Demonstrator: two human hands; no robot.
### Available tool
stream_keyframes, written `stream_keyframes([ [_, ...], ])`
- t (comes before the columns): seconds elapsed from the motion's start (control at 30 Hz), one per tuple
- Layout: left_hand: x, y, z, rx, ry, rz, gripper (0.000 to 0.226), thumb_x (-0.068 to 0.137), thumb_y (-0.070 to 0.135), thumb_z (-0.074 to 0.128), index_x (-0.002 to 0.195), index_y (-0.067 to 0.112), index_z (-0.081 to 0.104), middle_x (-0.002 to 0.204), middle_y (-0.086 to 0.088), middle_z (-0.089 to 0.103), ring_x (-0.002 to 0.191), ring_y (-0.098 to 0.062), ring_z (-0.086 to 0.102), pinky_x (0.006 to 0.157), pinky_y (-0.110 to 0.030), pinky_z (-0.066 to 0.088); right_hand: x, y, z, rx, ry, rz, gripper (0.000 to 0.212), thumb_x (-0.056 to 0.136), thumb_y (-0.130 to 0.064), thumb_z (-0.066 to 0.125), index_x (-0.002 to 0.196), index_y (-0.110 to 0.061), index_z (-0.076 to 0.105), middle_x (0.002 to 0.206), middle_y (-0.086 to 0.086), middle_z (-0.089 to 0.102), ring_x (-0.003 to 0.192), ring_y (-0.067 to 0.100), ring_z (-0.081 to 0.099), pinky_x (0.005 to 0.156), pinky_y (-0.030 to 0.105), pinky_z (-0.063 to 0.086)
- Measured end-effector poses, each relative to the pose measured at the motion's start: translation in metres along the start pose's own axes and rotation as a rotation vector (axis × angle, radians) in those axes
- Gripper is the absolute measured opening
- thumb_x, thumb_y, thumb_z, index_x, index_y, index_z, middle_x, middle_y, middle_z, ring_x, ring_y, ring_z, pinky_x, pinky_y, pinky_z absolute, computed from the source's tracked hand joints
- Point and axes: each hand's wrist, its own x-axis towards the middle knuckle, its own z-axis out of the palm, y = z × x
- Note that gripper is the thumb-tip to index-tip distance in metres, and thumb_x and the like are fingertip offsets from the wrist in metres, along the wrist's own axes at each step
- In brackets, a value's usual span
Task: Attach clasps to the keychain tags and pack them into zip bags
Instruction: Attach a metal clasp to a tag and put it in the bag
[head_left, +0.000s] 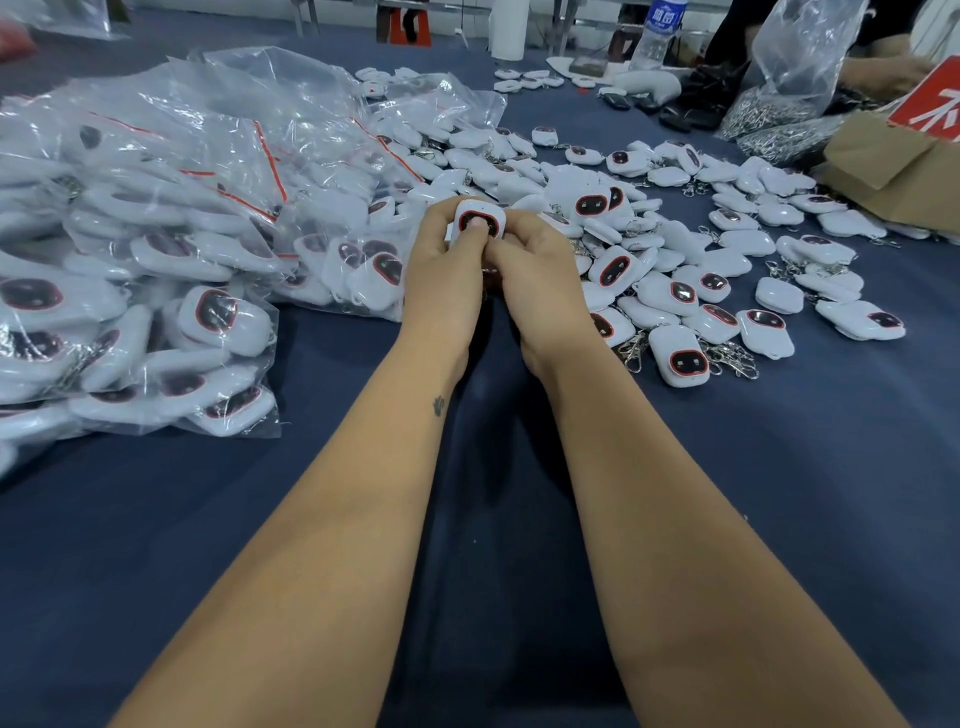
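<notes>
- two bare forearms reach forward over the dark blue cloth-covered table (779, 519), meeting at the middle of the view.
- left hand (441, 291) curls around a white rounded plastic keychain tag with a dark red-rimmed face (479, 221), its thumb pressed on that face.
- right hand (535, 280) closes in against the same tag from the right, fingers curled and pinching at its lower edge; whatever it works on there is hidden.
- that tag sits raised above the table, between both hands, just in front of the loose heap.
- loose white keychain tags with metal clasps (675, 291) spread across the table to the right, several touching.
- clear zip bags with red seal strips, filled with tags (156, 260), are piled on the left.
- at the far right stand a clear bag of metal clasps (774, 111), a brown cardboard box (883, 166) and a red sign (935, 104).
- a clear plastic water bottle with a blue label (657, 31) stands at the far edge.
</notes>
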Motion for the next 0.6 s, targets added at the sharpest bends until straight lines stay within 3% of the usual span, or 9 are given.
stream_keyframes([
  [0.17,-0.0002,0.0014,-0.0003,-0.085,-0.038,0.0,0.019,0.098,0.011,0.046,0.107,0.021,0.059,0.113,-0.017,0.067,0.09,-0.017,0.062,0.072,-0.026,0.051,0.0,0.0,0.0021,0.0,0.009,-0.046,0.019,0.091,0.001,0.051,0.1,-0.007,0.066,0.079,0.002,0.067,0.073,0.01,0.061,0.071,0.027,0.051],
  [0.3,0.0019,0.0063,-0.0044,-0.28,-0.08,-0.075,0.019,0.097,0.013,0.041,0.094,0.017,0.06,0.085,-0.004,0.064,0.075,-0.014,0.059,0.052,-0.019,0.044,0.0008,0.0001,0.0031,0.038,-0.031,-0.001,0.019,0.093,-0.005,0.052,0.093,-0.014,0.069,0.081,0.002,0.069,0.078,0.015,0.064,0.065,0.027,0.055],
  [0.43,0.0031,0.009,-0.0088,-0.39,-0.151,-0.157,0.022,0.096,0.013,0.038,0.096,0.013,0.06,0.087,-0.005,0.064,0.069,-0.015,0.062,0.051,-0.02,0.045,0.001,0.0,0.0022,0.083,-0.013,0.029,0.024,0.091,-0.007,0.053,0.078,-0.018,0.07,0.068,-0.002,0.069,0.07,0.016,0.065,0.057,0.026,0.056],
  [0.6,0.0012,0.0089,-0.0076,-0.33,-0.173,-0.155,0.028,0.093,0.006,0.035,0.102,0.011,0.061,0.086,-0.004,0.061,0.059,-0.008,0.058,0.046,-0.017,0.039,0.002,0.001,-0.0003,0.043,0.007,0.014,0.029,0.091,-0.007,0.05,0.076,-0.02,0.071,0.074,0.002,0.07,0.071,0.017,0.063,0.057,0.026,0.052],
])
